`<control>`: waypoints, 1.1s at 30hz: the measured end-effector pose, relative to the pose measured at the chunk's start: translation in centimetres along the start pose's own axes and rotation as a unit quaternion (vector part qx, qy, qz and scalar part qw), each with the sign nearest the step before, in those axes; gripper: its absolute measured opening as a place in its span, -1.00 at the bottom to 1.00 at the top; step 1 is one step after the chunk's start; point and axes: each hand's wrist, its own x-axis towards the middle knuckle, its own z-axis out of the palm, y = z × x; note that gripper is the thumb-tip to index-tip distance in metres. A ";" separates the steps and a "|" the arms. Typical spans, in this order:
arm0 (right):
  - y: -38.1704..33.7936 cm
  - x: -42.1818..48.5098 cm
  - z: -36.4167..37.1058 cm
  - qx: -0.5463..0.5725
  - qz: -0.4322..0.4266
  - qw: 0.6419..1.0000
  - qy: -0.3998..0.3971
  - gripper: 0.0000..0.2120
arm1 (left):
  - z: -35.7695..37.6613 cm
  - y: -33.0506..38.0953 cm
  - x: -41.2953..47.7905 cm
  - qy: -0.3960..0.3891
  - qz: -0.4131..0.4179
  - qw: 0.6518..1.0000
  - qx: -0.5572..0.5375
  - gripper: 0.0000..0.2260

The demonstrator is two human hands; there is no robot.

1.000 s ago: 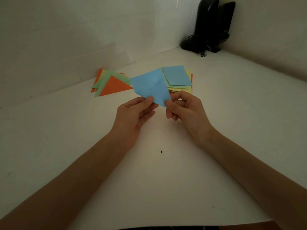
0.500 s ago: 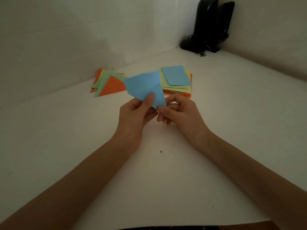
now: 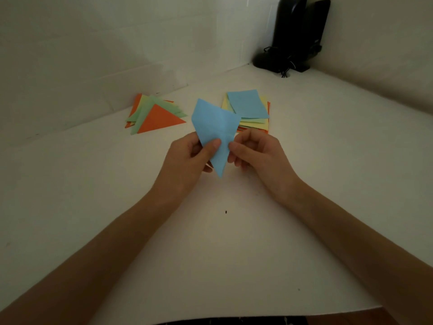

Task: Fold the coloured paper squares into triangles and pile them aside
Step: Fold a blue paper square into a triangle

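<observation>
A blue paper square (image 3: pixel 214 127) is held above the white table, bent along its diagonal with one corner pointing down. My left hand (image 3: pixel 189 160) pinches its left half with thumb on top. My right hand (image 3: pixel 255 156) grips its right edge with thumb and fingertips. Behind them lies the stack of unfolded squares (image 3: pixel 248 109), blue on top, yellow and orange beneath. To the left sits the pile of folded triangles (image 3: pixel 155 116), orange on top of green ones.
The white table (image 3: pixel 222 242) meets white walls at the back and on the right. Two black speakers (image 3: pixel 295 34) with a cable stand in the far right corner. A small dark speck (image 3: pixel 226 211) lies on the table between my forearms.
The blue paper has turned from lying flat and wide to standing upright with a corner down. Both hands have moved closer together and a little toward me.
</observation>
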 end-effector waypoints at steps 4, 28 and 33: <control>-0.1 -0.3 0.4 -0.051 0.009 0.998 -0.038 -0.87 | 0.1 0.1 0.0 0.052 -0.023 0.998 0.000 -0.73; 1.4 0.1 -0.7 -0.329 -0.325 0.886 0.027 -0.95 | -0.4 0.3 -0.3 0.005 -0.020 0.999 -0.033 -0.75; 1.4 0.3 -1.1 -0.368 -0.373 0.852 0.007 -0.93 | -0.8 0.1 0.0 -0.003 -0.006 1.000 -0.016 -0.78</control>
